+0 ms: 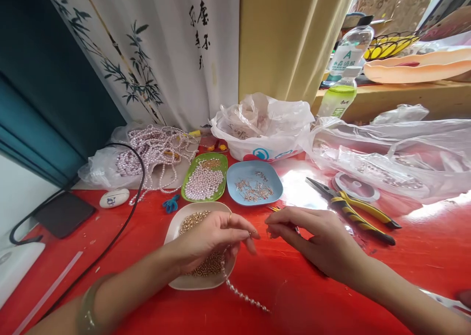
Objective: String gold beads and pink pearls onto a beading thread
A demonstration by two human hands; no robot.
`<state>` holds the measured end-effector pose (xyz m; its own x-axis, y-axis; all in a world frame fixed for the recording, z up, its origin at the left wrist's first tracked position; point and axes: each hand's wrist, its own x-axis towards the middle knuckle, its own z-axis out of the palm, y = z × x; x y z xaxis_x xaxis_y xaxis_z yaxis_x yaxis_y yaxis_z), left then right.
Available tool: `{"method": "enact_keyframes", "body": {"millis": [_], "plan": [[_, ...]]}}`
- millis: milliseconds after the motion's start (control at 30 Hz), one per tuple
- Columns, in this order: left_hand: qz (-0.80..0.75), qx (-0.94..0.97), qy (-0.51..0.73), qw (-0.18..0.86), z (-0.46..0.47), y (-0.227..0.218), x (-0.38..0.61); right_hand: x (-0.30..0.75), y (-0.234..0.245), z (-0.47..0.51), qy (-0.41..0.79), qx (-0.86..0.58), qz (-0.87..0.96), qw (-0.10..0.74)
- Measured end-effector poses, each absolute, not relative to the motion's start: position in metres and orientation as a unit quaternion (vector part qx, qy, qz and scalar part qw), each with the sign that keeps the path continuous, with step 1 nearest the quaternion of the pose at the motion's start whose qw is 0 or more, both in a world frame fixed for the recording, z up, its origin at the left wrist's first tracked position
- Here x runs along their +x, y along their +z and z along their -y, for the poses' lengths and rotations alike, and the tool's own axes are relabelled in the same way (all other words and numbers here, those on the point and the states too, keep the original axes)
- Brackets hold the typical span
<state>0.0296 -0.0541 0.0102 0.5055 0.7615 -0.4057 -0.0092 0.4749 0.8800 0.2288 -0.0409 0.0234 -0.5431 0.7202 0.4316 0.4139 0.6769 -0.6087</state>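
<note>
My left hand (221,237) is closed over the cream dish (171,234), with a string of pearl beads (243,296) hanging from its fingers onto the red table. Beneath that hand, the dish holds many gold beads (208,267). Close by on the right, my right hand (316,237) pinches its thumb and fingertips together; what lies between them is too small to make out. Just beyond the hands stand a green dish (187,188) of pink pearls and gold beads and a blue dish (232,190) with small metal pieces.
Long-nose pliers (324,188) and yellow-black pliers (353,217) lie right, beside a clear spool (356,188). Plastic bags (265,129) line the back. Pearl strands (154,148) are heaped at back left. A black cable (138,193) crosses the left side. Scissors (445,300) lie near my right forearm.
</note>
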Motion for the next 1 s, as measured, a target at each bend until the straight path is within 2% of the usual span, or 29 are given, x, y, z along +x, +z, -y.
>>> {"method": "enact_keyframes", "body": {"millis": [167, 1000], "plan": [[-0.433, 0.453, 0.252, 0.738, 0.0535, 0.0101, 0.0288, 0.2285, 0.0265, 0.0429, 0.224, -0.327, 0.844, 0.362], [-0.425, 0.454, 0.246, 0.744, 0.0546, 0.0123, 0.0291, 0.2243, 0.0286, 0.0481, 0.137, -0.314, 0.887, 0.308]]}}
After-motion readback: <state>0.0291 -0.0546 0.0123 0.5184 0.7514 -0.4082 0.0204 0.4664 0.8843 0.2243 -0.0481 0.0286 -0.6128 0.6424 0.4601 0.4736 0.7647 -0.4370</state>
